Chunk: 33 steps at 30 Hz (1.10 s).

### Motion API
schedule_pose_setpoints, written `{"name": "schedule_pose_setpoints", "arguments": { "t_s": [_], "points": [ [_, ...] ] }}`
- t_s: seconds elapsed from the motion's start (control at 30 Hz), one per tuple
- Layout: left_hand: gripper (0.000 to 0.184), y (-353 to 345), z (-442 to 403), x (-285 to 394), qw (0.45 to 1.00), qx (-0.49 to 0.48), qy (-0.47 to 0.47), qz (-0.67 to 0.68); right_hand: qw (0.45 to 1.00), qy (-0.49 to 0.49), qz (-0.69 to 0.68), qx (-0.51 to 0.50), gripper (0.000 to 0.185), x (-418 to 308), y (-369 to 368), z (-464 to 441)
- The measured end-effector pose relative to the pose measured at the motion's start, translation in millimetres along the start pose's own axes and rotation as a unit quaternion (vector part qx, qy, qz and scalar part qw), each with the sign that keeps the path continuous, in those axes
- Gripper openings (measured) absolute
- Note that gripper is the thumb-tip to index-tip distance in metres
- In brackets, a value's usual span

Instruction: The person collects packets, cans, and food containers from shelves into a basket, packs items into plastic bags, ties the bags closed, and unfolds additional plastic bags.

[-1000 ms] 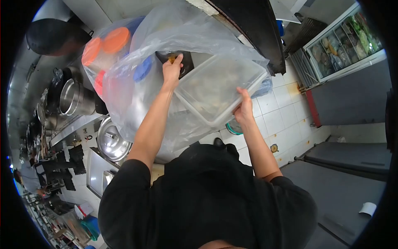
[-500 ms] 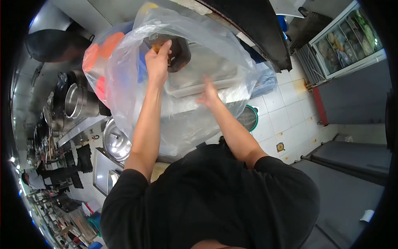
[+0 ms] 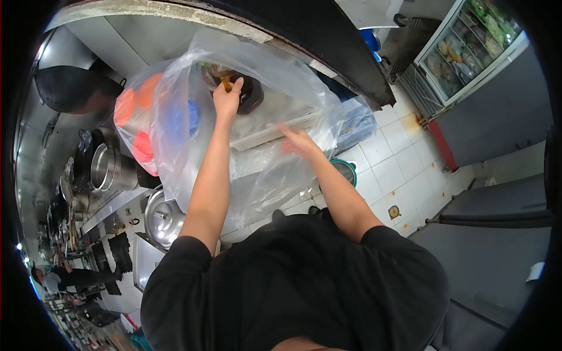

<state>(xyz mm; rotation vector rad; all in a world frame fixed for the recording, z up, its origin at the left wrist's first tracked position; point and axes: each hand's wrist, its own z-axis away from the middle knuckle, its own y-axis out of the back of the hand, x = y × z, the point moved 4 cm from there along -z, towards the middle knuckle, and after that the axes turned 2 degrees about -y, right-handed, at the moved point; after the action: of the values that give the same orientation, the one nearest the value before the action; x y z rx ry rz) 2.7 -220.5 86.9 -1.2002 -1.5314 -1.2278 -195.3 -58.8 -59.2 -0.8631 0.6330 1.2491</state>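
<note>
My left hand (image 3: pixel 227 100) is closed on a dark brown plastic container (image 3: pixel 252 96), at an amber part that looks like its handle or rim. This container sits in the mouth of a large clear plastic bag (image 3: pixel 175 70). Right of it in the bag lies a translucent, flat rectangular tub (image 3: pixel 275 131). My right hand (image 3: pixel 300 143) is beside the tub's near edge, fingers stretched and apart; whether it touches the tub or the plastic film, I cannot tell. Something blue (image 3: pixel 181 117) shows through the bag on the left.
Orange-topped items in plastic (image 3: pixel 140 105) stand left of the bag. Steel pots (image 3: pixel 108 167), a wok (image 3: pixel 76 89) and a round steel lid (image 3: pixel 164 215) are farther left. A green-rimmed strainer (image 3: pixel 345 169) is low on the right, near a glass-door fridge (image 3: pixel 468 50). Another person (image 3: pixel 70 278) stands far left.
The view has shifted, and the dark container sits slightly lower in it, still in my left hand. My right hand has drawn down from the tub's top to its near edge.
</note>
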Motion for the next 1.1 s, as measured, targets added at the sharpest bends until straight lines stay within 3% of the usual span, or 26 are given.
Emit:
{"name": "schedule_pose_setpoints", "arguments": {
  "t_s": [0.03, 0.07, 0.1, 0.13, 0.17, 0.23, 0.3, 0.33, 0.37, 0.4, 0.47, 0.5, 0.57, 0.63, 0.77, 0.8, 0.87, 0.93, 0.97, 1.0, 1.03, 1.07, 1.1],
  "points": [
    [0.037, 1, 2, -5, 0.999, -0.004, -0.026, -0.038, 0.998, 0.025, 0.052, 0.016, 0.090, 14, 21, -10],
    [0.036, 1, 10, -9, 0.993, 0.078, -0.083, -0.018, 0.991, 0.035, 0.081, 0.096, 0.087, 17, 45, -5],
    [0.036, 1, 20, -8, 0.993, 0.081, -0.083, -0.019, 0.977, 0.048, 0.110, 0.175, 0.084, 16, 67, 1],
    [0.034, 9, 40, 1, 0.966, 0.178, -0.156, -0.102, 0.914, 0.141, 0.180, 0.337, 0.080, 6, 91, 16],
    [0.033, 13, 64, 9, 0.918, 0.270, -0.226, -0.183, 0.810, 0.228, 0.241, 0.484, 0.077, -5, 108, 38],
    [0.028, -15, 100, 8, 0.962, 0.124, -0.208, -0.124, 0.623, 0.340, 0.382, 0.591, 0.072, -52, 121, 73],
    [0.034, -73, 115, -13, 0.929, -0.114, -0.268, -0.228, 0.622, 0.379, 0.411, 0.548, 0.051, -97, 130, 79],
    [0.037, -101, 128, -6, 0.888, -0.154, -0.299, -0.313, 0.621, 0.390, 0.421, 0.534, 0.044, -114, 140, 75],
    [0.041, -126, 137, 2, 0.837, -0.191, -0.329, -0.393, 0.684, 0.342, 0.469, 0.443, 0.030, -129, 159, 54],
    [0.041, -142, 136, -5, 0.838, -0.189, -0.332, -0.389, 0.734, 0.288, 0.508, 0.346, 0.019, -140, 166, 45],
    [0.049, -173, 131, -16, 0.814, -0.198, -0.409, -0.362, 0.728, 0.332, 0.466, 0.377, 0.015, -165, 178, 67],
    [0.049, -181, 126, -21, 0.814, -0.197, -0.411, -0.360, 0.724, 0.372, 0.420, 0.401, 0.017, -176, 181, 84],
    [0.050, -194, 126, -38, 0.778, -0.212, -0.397, -0.438, 0.729, 0.366, 0.418, 0.401, 0.014, -177, 188, 115],
    [0.049, -192, 130, -31, 0.785, -0.238, -0.372, -0.434, 0.754, 0.348, 0.390, 0.398, 0.014, -169, 195, 153],
    [0.051, -191, 130, -26, 0.775, -0.264, -0.339, -0.463, 0.721, 0.403, 0.393, 0.405, 0.019, -100, 213, 210],
    [0.051, -186, 132, -19, 0.776, -0.255, -0.338, -0.467, 0.743, 0.363, 0.453, 0.334, 0.019, -64, 229, 210],
    [0.053, -160, 145, 9, 0.863, -0.259, -0.272, -0.338, 0.790, 0.269, 0.488, 0.255, 0.019, 3, 251, 217],
    [0.056, -106, 176, 78, 0.906, -0.266, -0.280, -0.172, 0.842, 0.169, 0.480, 0.176, 0.019, 49, 265, 232],
    [0.053, -79, 188, 99, 0.853, -0.362, -0.326, -0.188, 0.870, 0.115, 0.465, 0.112, 0.021, 60, 273, 227],
    [0.052, -43, 202, 120, 0.816, -0.510, -0.232, -0.143, 0.870, 0.120, 0.466, 0.104, 0.021, 53, 282, 219],
    [0.047, -5, 219, 178, 0.743, -0.643, -0.171, -0.069, 0.854, 0.088, 0.510, 0.050, 0.021, 51, 286, 212],
    [0.048, 30, 220, 205, 0.630, -0.721, -0.284, 0.044, 0.833, 0.055, 0.551, -0.005, 0.022, 48, 291, 205],
    [0.043, 79, 223, 220, 0.698, -0.590, -0.331, 0.234, 0.792, 0.077, 0.605, 0.021, 0.031, 38, 304, 190]
  ]
}}
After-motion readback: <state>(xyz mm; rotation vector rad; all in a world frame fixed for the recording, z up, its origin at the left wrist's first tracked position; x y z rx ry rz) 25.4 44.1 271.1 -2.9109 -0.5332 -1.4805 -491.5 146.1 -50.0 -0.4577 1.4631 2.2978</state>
